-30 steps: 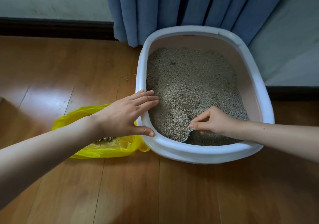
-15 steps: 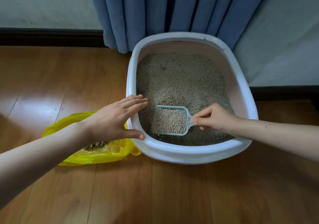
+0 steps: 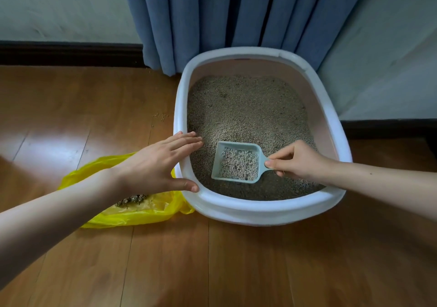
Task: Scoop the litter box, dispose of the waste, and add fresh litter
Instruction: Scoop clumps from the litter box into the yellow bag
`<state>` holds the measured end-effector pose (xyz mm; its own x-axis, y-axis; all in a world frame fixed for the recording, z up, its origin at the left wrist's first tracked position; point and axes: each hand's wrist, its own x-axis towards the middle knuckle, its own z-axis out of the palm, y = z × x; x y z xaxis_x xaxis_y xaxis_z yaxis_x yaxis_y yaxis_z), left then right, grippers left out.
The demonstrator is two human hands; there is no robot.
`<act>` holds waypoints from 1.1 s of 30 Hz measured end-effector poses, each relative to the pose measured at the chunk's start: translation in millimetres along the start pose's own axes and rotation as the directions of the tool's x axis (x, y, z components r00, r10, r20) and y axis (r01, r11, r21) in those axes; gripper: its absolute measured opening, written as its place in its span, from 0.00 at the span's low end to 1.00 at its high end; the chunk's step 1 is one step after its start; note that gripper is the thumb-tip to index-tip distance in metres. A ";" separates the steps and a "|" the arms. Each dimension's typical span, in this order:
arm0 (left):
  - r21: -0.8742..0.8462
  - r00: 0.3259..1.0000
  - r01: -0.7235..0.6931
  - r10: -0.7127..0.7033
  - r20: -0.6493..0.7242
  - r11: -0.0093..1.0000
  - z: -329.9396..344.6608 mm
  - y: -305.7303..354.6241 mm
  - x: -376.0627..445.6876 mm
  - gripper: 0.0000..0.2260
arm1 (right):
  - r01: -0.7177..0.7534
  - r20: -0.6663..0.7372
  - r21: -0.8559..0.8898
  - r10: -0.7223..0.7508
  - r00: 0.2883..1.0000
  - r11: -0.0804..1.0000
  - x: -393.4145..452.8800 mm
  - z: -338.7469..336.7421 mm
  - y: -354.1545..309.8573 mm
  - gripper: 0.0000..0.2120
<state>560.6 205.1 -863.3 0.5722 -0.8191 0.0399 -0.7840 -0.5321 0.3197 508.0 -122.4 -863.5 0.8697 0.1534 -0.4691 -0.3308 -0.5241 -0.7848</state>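
Litter is thinner in my scoop than half a second ago: then it sat heaped and level with the walls, now the slotted floor shows through the grains. A second back the scoop was buried under my right hand; now it rides clear above the litter, just left of that hand. I judge the sifting nearly done, so the clumps that remain go next into the bag.

My right hand pinches the handle, thumb and fingers curled round it, forearm reaching in over the near right rim. My left hand lies flat and spread on the left rim of the box, thumb outside, fingertips just over the litter, steadying it. The bag lies under my left wrist, touching the box.
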 end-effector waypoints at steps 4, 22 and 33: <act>-0.002 1.000 -0.002 0.002 0.001 1.000 0.4 -0.1 0.0 0.43 | 0.006 0.018 -0.020 -0.006 1.000 1.000 0.1 -3.6 -5.2 0.05; 0.080 0.996 -0.057 0.052 0.067 0.995 5.7 -11.7 -3.5 0.42 | -0.083 -0.085 -0.638 0.037 0.996 0.766 62.9 -91.9 -49.1 0.06; 0.027 0.997 -0.053 0.052 0.048 0.998 9.0 -14.2 -3.7 0.42 | -0.004 0.051 -0.735 0.062 0.997 0.678 105.0 -30.8 -84.2 0.11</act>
<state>567.4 213.7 -876.5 0.5185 -0.8550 0.0109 -0.8195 -0.4932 0.2917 638.5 -88.0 -834.2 0.8276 0.1634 -0.5370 0.0411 -0.9718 -0.2324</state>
